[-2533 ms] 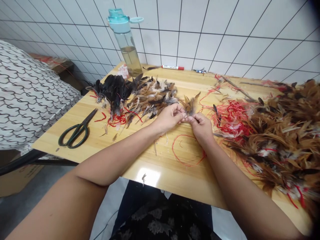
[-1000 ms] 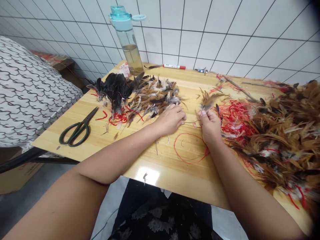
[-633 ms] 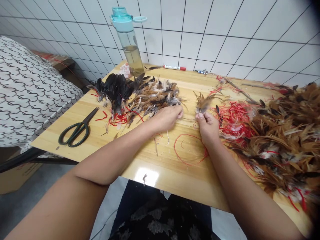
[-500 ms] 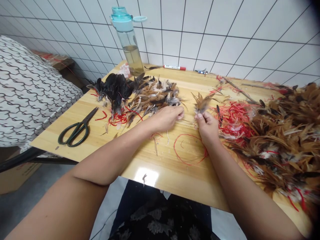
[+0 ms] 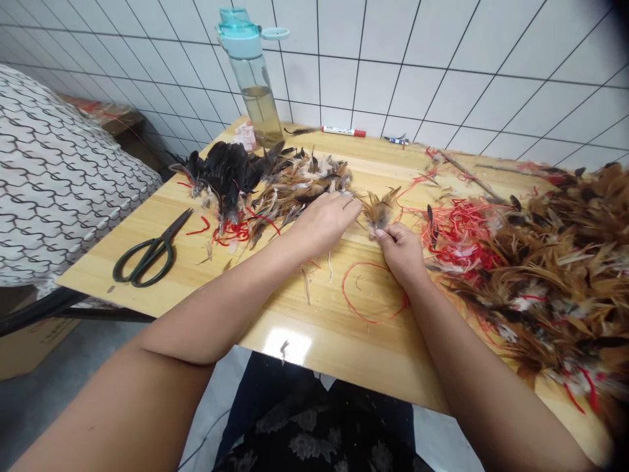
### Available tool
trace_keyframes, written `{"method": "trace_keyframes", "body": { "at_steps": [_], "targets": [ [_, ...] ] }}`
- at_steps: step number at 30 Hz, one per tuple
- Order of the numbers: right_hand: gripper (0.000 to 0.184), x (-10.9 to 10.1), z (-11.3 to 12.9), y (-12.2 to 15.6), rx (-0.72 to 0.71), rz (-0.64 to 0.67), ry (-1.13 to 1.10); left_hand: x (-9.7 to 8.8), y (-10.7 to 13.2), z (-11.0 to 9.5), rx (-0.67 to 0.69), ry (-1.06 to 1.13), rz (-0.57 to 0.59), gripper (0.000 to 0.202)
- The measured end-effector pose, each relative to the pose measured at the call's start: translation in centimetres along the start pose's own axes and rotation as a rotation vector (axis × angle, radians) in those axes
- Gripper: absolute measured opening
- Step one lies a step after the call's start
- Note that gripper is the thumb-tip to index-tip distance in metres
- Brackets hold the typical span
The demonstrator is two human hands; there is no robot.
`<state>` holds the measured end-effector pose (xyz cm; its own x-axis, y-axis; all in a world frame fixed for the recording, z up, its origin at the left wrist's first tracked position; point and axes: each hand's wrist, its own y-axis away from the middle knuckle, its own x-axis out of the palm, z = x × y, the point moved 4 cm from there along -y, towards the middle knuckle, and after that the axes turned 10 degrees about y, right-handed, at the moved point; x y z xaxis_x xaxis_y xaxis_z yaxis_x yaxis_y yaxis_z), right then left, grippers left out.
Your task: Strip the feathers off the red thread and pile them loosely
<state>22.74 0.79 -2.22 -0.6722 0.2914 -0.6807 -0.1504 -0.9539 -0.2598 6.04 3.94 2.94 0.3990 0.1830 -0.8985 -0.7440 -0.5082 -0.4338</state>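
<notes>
The surface [image 5: 339, 347] is carrying a brown feather heap [image 5: 565, 262] on the right. The left hand [image 5: 328, 221] is hiding its grip; I cannot tell its hold. A thread loop [image 5: 343, 288] is lying near the right hand [image 5: 403, 250], possibly in the way. That hand's grip is pinching a feather bunch [image 5: 379, 211], now sitting closer to the left hand, within reach of both.

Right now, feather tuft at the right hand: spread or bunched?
Spread at the tips: the feather tuft fans out above the right hand pinching it.

Right fingers [image 5: 386, 238] pinching feather tuft [image 5: 379, 208], left fingers [image 5: 350, 210] near it, scissors [image 5: 163, 240] on wooden table [image 5: 344, 357]
</notes>
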Motion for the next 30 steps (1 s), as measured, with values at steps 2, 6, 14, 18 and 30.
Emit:
{"method": "trace_keyframes", "body": {
  "at_steps": [2,6,14,18,30],
  "targets": [
    [0.023,0.1,-0.2,-0.1,0.022,0.018,-0.024,-0.3,-0.1,-0.2,0.0,-0.045,-0.008,0.017],
    [0.022,0.2,-0.6,-0.3,0.046,0.039,-0.054,-0.6,-0.1,-0.6,0.009,-0.098,-0.018,0.023],
    [0.022,0.6,-0.7,-0.2,0.022,0.058,-0.129,-1.0,-0.2,-1.5,0.028,-0.128,-0.03,0.025],
    [0.021,0.6,-0.8,-0.1,0.025,0.069,-0.165,-0.4,-0.2,-1.6,0.013,-0.01,-0.087,0.027],
    [0.025,0.8,-0.9,-0.1,0.11,0.092,-0.316,0.4,0.0,-1.7,-0.32,0.574,-0.074,0.012]
  ]
}}
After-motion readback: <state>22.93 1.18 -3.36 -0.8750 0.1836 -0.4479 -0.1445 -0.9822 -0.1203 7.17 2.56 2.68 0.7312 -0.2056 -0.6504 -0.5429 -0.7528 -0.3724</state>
